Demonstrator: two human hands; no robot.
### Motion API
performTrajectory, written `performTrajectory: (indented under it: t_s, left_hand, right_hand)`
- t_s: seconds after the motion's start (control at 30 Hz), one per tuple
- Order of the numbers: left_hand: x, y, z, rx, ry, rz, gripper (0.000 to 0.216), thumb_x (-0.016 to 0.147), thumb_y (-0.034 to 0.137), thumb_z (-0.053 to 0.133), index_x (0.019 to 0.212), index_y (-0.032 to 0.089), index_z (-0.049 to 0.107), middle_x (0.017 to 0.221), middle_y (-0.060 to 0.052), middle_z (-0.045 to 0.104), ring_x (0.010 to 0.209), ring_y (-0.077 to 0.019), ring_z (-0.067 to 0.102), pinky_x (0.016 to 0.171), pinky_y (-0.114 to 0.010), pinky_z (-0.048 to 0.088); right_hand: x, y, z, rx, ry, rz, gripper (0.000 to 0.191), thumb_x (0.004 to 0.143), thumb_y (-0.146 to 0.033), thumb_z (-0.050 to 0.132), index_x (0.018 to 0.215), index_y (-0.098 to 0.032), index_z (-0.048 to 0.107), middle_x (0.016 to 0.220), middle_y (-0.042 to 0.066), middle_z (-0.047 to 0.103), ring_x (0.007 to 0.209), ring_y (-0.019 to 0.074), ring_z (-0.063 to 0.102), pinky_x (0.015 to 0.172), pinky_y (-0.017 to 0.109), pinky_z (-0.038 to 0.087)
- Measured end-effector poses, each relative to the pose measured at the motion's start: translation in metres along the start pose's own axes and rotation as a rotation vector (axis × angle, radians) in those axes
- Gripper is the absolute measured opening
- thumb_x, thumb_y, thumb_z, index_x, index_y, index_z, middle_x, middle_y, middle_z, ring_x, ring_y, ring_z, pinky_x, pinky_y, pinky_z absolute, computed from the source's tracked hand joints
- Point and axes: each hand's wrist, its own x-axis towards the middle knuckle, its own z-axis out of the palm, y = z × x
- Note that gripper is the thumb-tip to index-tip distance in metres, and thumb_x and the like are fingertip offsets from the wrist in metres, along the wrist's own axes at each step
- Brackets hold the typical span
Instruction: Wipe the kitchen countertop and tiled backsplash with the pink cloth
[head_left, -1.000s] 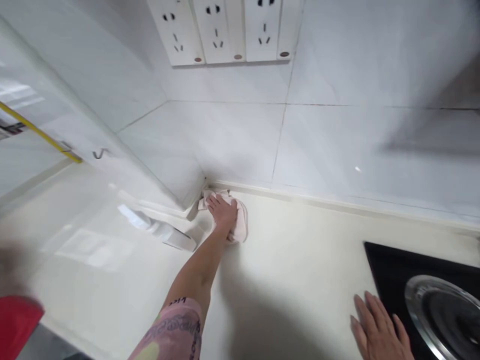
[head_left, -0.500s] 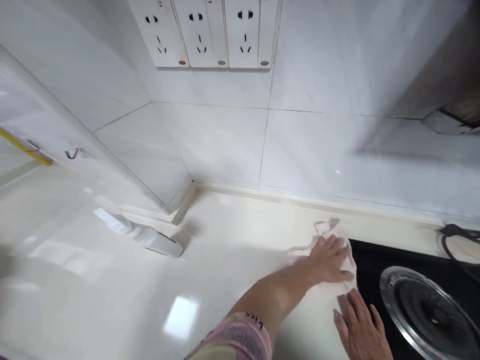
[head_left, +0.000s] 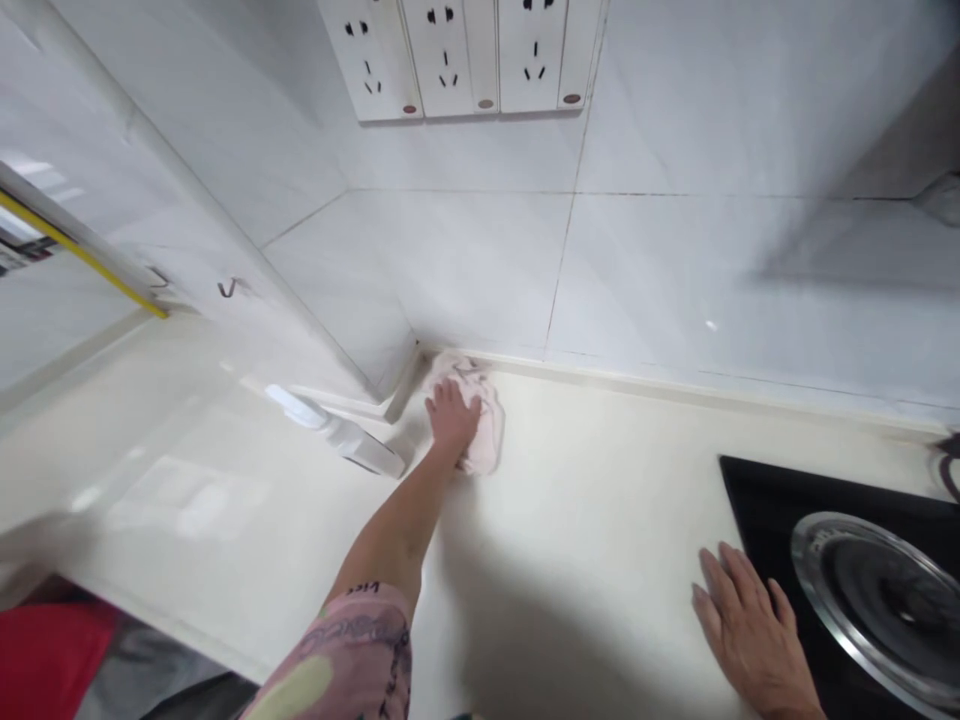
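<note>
My left hand (head_left: 453, 412), reaching out from a pink patterned sleeve, presses down on a pale pink cloth (head_left: 486, 440). The cloth is bunched under the palm and fingers, on the white countertop (head_left: 585, 480) in the corner by the tiled wall. Just left of that hand lies a white handheld device (head_left: 337, 432) with a narrow pale end; its exact kind is unclear. My right hand (head_left: 754, 630) rests palm down with fingers apart, at the left edge of the black cooktop (head_left: 825, 492). It holds nothing.
A row of wall sockets (head_left: 457, 60) sits above the corner. A wall end (head_left: 300, 340) with a small hook (head_left: 227, 288) juts out on the left. Red fabric (head_left: 52, 650) shows at bottom left, below the counter edge. A dark cable (head_left: 951, 465) lies at far right.
My left hand has slid the cloth leftward along the counter, from beside the cooktop to the corner. My right hand stays by the cooktop's edge. The view has shifted left.
</note>
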Motion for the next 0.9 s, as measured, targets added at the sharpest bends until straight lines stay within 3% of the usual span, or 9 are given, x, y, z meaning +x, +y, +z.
performTrajectory:
  t_s: [0.07,0.17,0.27,0.43,0.5,0.6,0.67,0.73,0.9]
  left_hand:
    - [-0.005,-0.017,-0.005,0.022,0.031,-0.101,0.075,0.102,0.050,0.032,0.160,0.003,0.033,0.169,-0.022,0.026,0.158,-0.0402,0.021,0.126,-0.064,0.020]
    - [-0.034,-0.004,0.004,0.053,0.036,-0.053,0.076,0.102,0.048,0.033,0.160,-0.001,0.031,0.169,-0.024,0.024,0.159,-0.0398,0.019,0.128,-0.060,0.017]
    - [-0.093,0.044,0.024,0.060,-0.030,0.230,0.076,0.102,0.049,0.035,0.160,0.000,0.030,0.169,-0.023,0.026,0.160,-0.0374,0.017,0.129,-0.057,0.014]
    - [-0.224,0.114,0.041,-0.096,-0.283,0.780,0.089,0.097,0.069,0.037,0.162,0.009,0.028,0.172,-0.019,0.022,0.160,-0.0368,0.015,0.127,-0.060,0.018]
    - [-0.266,0.115,0.039,-0.152,-0.293,0.938,0.093,0.095,0.075,0.037,0.163,0.013,0.027,0.172,-0.018,0.021,0.160,-0.0358,0.014,0.127,-0.059,0.017]
    - [-0.298,0.082,0.032,-0.176,-0.246,1.020,0.081,0.097,0.073,0.039,0.162,0.025,0.032,0.173,-0.012,0.023,0.159,-0.0339,0.019,0.126,-0.061,0.015]
    - [-0.293,0.045,0.025,-0.155,-0.204,0.940,0.071,0.099,0.068,0.041,0.159,0.030,0.038,0.171,-0.009,0.029,0.157,-0.0337,0.026,0.125,-0.063,0.015]
    - [-0.267,0.008,0.016,-0.107,-0.154,0.786,0.063,0.100,0.061,0.044,0.156,0.031,0.044,0.168,-0.009,0.035,0.154,-0.0340,0.032,0.125,-0.064,0.016]
    - [-0.152,-0.048,-0.012,0.020,-0.052,0.368,0.051,0.102,0.036,0.047,0.150,0.018,0.051,0.164,-0.017,0.041,0.153,-0.0368,0.034,0.123,-0.066,0.020]
  right_hand:
    - [0.000,0.000,0.000,-0.009,-0.006,0.007,0.064,0.103,-0.042,0.037,0.164,-0.022,0.029,0.164,0.018,0.040,0.146,0.0388,0.044,0.119,0.065,0.028]
    - [0.001,0.000,-0.001,-0.035,-0.034,0.020,0.060,0.103,-0.040,0.038,0.160,-0.020,0.035,0.162,0.019,0.042,0.147,0.0369,0.043,0.120,0.064,0.028]
    - [0.001,0.000,-0.003,-0.059,-0.061,0.036,0.056,0.103,-0.038,0.038,0.155,-0.019,0.043,0.159,0.019,0.046,0.147,0.0351,0.043,0.121,0.062,0.028]
    - [0.002,-0.001,-0.005,-0.051,-0.067,0.068,0.054,0.102,-0.039,0.036,0.151,-0.020,0.047,0.158,0.017,0.048,0.147,0.0329,0.043,0.120,0.061,0.028]
    - [0.002,0.000,-0.006,-0.045,-0.072,0.068,0.054,0.102,-0.041,0.034,0.150,-0.020,0.048,0.158,0.017,0.048,0.147,0.0326,0.043,0.120,0.061,0.029]
    - [0.000,0.002,-0.006,-0.044,-0.087,0.071,0.055,0.102,-0.044,0.032,0.149,-0.019,0.049,0.156,0.017,0.049,0.147,0.0330,0.043,0.120,0.061,0.029]
    - [0.000,0.003,-0.006,-0.042,-0.094,0.075,0.056,0.101,-0.046,0.033,0.148,-0.019,0.051,0.155,0.018,0.051,0.146,0.0336,0.044,0.120,0.061,0.028]
    - [-0.001,0.002,-0.007,-0.037,-0.097,0.074,0.057,0.101,-0.046,0.034,0.147,-0.018,0.052,0.155,0.019,0.050,0.147,0.0344,0.043,0.120,0.062,0.027]
    - [0.000,0.000,-0.011,-0.019,-0.091,0.069,0.058,0.100,-0.043,0.036,0.149,-0.016,0.051,0.155,0.021,0.050,0.147,0.0358,0.043,0.119,0.064,0.029]
